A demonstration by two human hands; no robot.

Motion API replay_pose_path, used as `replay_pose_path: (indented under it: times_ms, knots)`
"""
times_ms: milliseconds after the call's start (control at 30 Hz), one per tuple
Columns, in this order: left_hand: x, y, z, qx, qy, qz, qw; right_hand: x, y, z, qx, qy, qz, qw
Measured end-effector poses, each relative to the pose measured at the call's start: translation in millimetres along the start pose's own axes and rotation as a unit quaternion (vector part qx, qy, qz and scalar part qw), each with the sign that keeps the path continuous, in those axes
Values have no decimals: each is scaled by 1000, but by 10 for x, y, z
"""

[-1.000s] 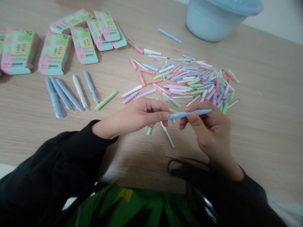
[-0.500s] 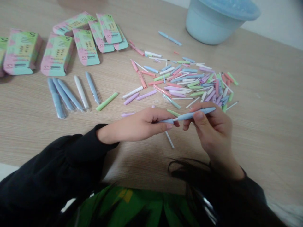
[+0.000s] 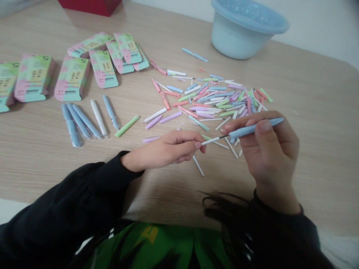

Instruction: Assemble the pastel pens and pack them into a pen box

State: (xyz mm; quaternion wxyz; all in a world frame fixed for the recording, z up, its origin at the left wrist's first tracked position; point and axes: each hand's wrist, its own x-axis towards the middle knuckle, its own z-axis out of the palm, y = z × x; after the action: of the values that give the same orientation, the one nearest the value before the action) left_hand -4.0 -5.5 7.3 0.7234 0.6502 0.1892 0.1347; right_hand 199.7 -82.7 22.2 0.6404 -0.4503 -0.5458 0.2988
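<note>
Pinched in my left hand is a thin white pen refill; whether its fingers hide anything else I cannot tell. My right hand grips a light blue pen barrel between thumb and fingers, pointed end to the right. The refill's dark end meets the barrel's left opening, the two nearly in line. Behind the hands spreads a pile of pen parts in blue, pink, green, purple and white. A loose white stick lies just below my left fingertips.
Several blue pens, a white pen and a green pen piece lie at left. Behind them are several pastel boxes. A light blue basin stands at the back, and a red box shows at the top edge.
My right hand has moved right with the blue barrel, baring more of the refill and its dark end. The blue piece at my left fingers no longer shows. The view has shifted slightly.
</note>
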Motion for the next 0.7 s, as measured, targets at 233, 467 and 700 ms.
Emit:
replay_pose_path:
  times_ms: [233, 467, 700]
  knots:
    - [16, 20, 0, -2, 41, 21, 999, 136, -150, -126, 76, 74, -47, 993]
    - [38, 12, -38, -20, 121, 43, 992, 152, 46, -74, 153, -22, 99, 983]
    - [88, -108, -108, 273, 216, 63, 935, 214, 696, 83, 59, -9, 162, 985]
